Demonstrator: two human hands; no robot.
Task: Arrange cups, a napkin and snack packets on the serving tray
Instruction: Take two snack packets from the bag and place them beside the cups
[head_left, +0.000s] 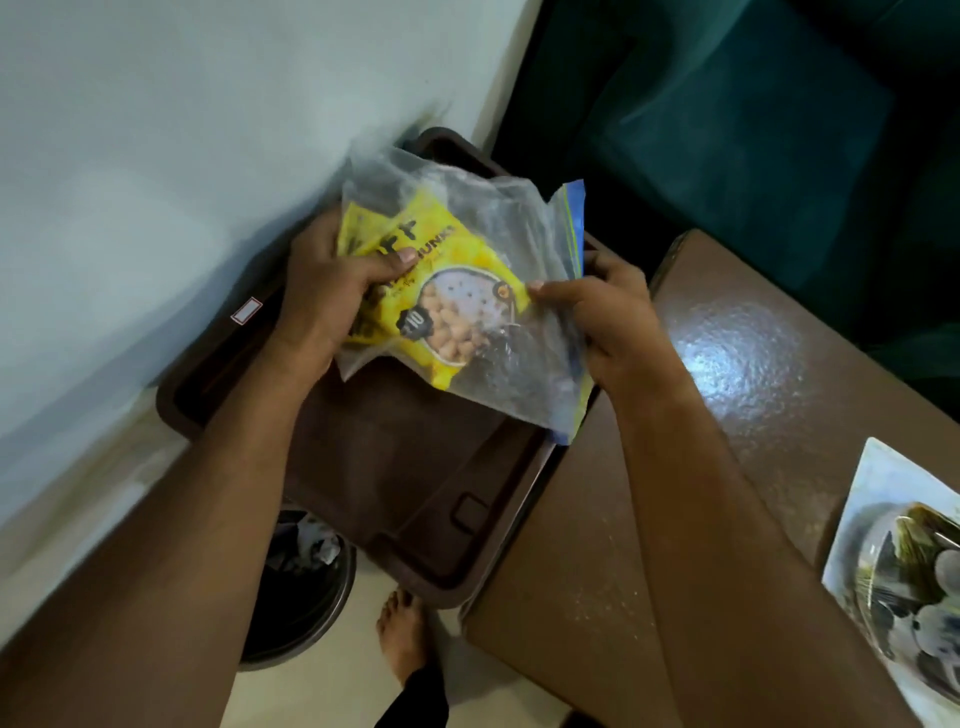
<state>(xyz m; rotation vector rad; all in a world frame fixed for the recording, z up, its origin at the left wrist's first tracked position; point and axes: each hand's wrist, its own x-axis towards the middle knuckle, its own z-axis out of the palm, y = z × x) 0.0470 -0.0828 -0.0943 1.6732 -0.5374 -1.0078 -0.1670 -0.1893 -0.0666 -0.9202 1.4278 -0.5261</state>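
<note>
A clear zip bag with a blue seal strip holds a yellow snack packet. Both hands hold it above the dark brown serving tray. My left hand grips the bag and packet at their left side, thumb on top. My right hand pinches the bag's right edge near the seal. The tray juts out over the brown table's left edge and its visible floor is bare. No cups or napkin are in view.
The brown table extends to the right, with a printed white packet at its right edge. A white wall is to the left. Below stand a dark waste bin and a bare foot. A teal seat lies behind.
</note>
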